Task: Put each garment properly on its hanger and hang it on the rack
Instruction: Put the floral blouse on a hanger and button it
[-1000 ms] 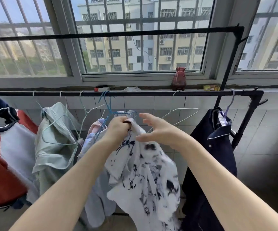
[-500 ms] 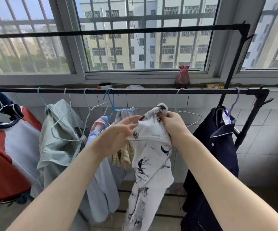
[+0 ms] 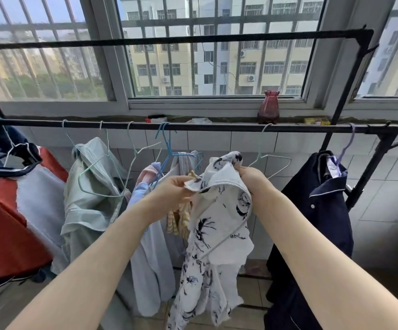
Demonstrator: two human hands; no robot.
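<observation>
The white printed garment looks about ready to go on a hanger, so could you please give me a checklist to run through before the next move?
1. Both hands hold the garment: ok. The left hand pinches an edge of the white printed garment; the right hand grips its top.
2. Free hanger within reach: ok. An empty pale wire hanger hangs on the rack rail just behind the right hand.
3. Garment on a hanger: not ok, it hangs only from the hands.
4. Neck opening found: cannot tell, the fabric is bunched.
5. Rail space: ok, a gap lies between the empty hanger and the navy garment.
</observation>
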